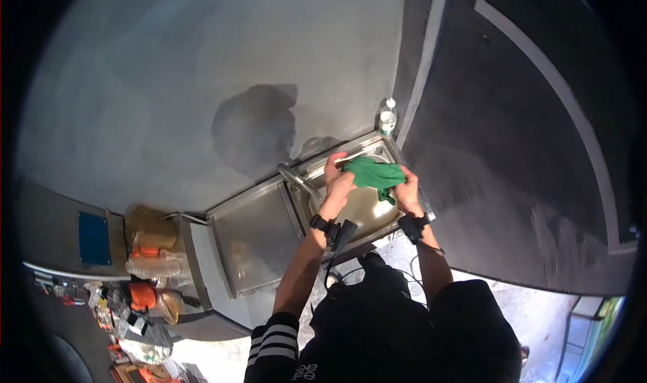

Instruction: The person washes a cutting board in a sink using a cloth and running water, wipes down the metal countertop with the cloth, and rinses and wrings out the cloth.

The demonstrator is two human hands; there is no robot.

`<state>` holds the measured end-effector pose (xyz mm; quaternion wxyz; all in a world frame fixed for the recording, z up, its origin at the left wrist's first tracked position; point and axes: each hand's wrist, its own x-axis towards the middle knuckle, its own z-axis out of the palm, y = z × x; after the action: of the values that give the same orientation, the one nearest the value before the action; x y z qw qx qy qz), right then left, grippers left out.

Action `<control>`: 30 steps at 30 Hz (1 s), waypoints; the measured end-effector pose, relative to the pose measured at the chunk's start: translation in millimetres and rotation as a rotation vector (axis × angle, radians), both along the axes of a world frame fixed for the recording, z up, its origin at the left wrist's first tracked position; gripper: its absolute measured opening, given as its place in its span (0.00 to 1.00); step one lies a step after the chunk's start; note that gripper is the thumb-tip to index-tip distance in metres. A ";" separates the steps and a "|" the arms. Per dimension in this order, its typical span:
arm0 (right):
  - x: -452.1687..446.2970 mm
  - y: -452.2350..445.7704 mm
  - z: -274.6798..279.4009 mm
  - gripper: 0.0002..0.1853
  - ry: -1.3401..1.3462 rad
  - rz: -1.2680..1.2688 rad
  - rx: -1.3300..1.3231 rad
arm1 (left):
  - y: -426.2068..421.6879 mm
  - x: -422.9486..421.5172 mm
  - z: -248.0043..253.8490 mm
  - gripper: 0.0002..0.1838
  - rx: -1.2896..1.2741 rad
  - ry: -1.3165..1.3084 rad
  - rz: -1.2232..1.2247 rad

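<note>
My grip, left hand [340, 183] and right hand [407, 189], holds the green cloth [373, 172] above the sink [367, 213], towards its right edge, where slackening on either side could, I judge, drop it in.

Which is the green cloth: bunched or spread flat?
Bunched: the green cloth hangs in creases between the left hand and right hand, part drooping.

free room over the drainboard [259, 238] — faucet [296, 179] and green cloth [374, 173] crowd the basin [362, 214]
</note>
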<state>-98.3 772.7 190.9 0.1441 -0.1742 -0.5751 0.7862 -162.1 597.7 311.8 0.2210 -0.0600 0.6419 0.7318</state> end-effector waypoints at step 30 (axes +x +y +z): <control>-58.6 10.0 16.0 0.17 -0.448 1.113 -0.248 | 23.0 -81.3 -63.3 0.18 -1.070 1.542 -1.110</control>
<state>-156.9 782.8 206.9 -0.4339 -0.0242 -0.5002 0.7490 -243.5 620.7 248.5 0.0036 0.6247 0.7808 -0.0033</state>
